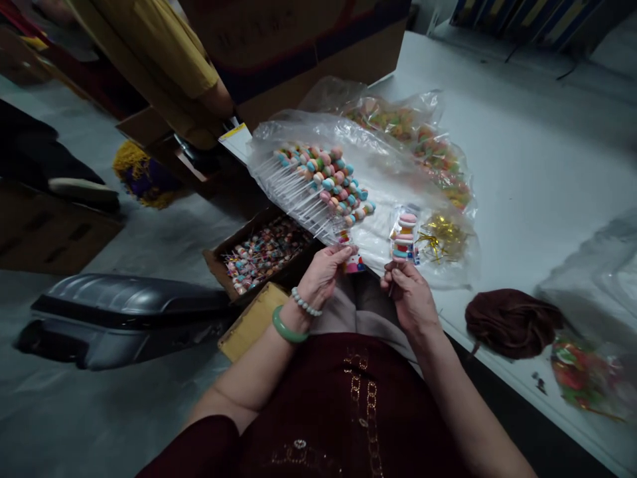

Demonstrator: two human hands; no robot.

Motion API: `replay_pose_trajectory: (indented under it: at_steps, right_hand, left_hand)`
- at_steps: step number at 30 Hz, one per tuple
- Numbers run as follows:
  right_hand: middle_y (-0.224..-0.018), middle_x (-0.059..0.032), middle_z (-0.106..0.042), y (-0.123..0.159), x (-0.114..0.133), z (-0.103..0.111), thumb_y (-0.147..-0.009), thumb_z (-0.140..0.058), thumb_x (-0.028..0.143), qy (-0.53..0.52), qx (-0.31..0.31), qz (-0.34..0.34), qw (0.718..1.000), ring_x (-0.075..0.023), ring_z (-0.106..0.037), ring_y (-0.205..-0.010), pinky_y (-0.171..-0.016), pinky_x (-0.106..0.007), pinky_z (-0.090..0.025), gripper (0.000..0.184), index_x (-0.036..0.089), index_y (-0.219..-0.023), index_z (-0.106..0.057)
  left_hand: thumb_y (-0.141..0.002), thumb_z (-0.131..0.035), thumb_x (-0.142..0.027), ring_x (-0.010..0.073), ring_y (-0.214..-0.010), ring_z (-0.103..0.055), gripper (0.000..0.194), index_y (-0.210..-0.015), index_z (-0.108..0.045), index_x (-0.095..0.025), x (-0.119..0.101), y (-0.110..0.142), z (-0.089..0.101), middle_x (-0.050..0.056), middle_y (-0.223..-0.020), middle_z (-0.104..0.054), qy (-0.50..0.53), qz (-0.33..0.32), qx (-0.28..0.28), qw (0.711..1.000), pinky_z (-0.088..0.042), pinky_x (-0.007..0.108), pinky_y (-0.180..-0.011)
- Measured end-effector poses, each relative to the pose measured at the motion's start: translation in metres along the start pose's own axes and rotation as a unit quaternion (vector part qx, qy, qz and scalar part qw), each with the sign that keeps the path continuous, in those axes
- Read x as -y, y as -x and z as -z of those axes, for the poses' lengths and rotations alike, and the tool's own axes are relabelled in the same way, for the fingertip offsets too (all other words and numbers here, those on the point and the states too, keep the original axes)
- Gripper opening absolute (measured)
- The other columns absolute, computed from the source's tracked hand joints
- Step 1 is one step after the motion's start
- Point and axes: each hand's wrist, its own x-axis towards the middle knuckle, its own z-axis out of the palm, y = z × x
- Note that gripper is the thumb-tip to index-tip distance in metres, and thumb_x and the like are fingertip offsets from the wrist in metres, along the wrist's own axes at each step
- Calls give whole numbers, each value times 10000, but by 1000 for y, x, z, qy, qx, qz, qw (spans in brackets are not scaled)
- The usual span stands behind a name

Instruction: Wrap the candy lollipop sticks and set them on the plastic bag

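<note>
My left hand (pixel 321 277), with a beaded bracelet and a green bangle at its wrist, pinches a small clear plastic wrapper (pixel 355 264) with colourful print. In my right hand (pixel 407 289) is the stick of a candy skewer (pixel 405 236). Its pink, white and blue candies stand upright inside a printed clear wrapper. Just beyond my hands lies a pile of bare candy skewers (pixel 331 176) on a plastic sheet (pixel 383 199), with white sticks pointing left. Gold twist ties (pixel 440 238) lie right of the wrapped skewer.
Below the table's left edge stands a carton (pixel 219 272) full of candy skewers. Bagged candies (pixel 432 146) lie at the back. A dark brown cloth bundle (pixel 512 323) sits on the white table (pixel 527 146) at right. A grey suitcase (pixel 129 318) and a person's yellow sleeve (pixel 159 53) are at left.
</note>
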Motion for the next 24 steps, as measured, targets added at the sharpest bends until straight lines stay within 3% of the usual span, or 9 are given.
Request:
replay_pose_trajectory:
  at_steps: [5,8,11,18,24]
  right_hand:
    - [-687,48,-526,5,-7,-15,-681,-735,322,-12,-24,1,1000,-59,-321,-492,-431,-214,-245,233,198,-856,-645]
    - [-638,53,-544,8,-12,-28,-649,-785,341,-23,-10,-25,999,-73,-409,-517,-475,-214,-330,292,186,-866,-668]
    - [-741,12,-655,6,-14,-32,-590,-817,318,-46,-10,-35,998,-108,-547,-640,-611,-241,-445,301,175,-820,-687]
    - [-663,6,-643,-9,-6,-12,-545,-810,308,8,21,-63,998,-126,-563,-642,-649,-260,-451,253,165,-698,-669]
    - [-579,41,-497,0,-3,13,-794,-628,468,169,-34,39,984,-110,-437,-550,-528,-239,-349,282,186,-790,-645]
  left_hand:
    - [-501,-897,-273,75,-540,-543,324,-646,-657,-111,8,4,-8,0,-591,-636,16,-16,-14,1000,-441,203,-553]
    - [-467,-905,-284,70,-552,-542,362,-646,-633,-125,17,10,-16,-18,-598,-628,43,-18,-18,999,-440,209,-581]
    - [-484,-899,-296,61,-546,-524,361,-656,-628,-130,24,13,-18,-24,-604,-613,23,-34,-9,999,-413,202,-559]
    - [-640,-833,-365,69,-525,-520,311,-762,-711,-106,20,12,-8,33,-700,-666,-118,18,63,991,-360,198,-465]
    - [-770,-749,-252,141,-678,-661,141,-796,-691,-126,10,2,-7,53,-759,-721,38,83,-14,996,-515,257,-639]
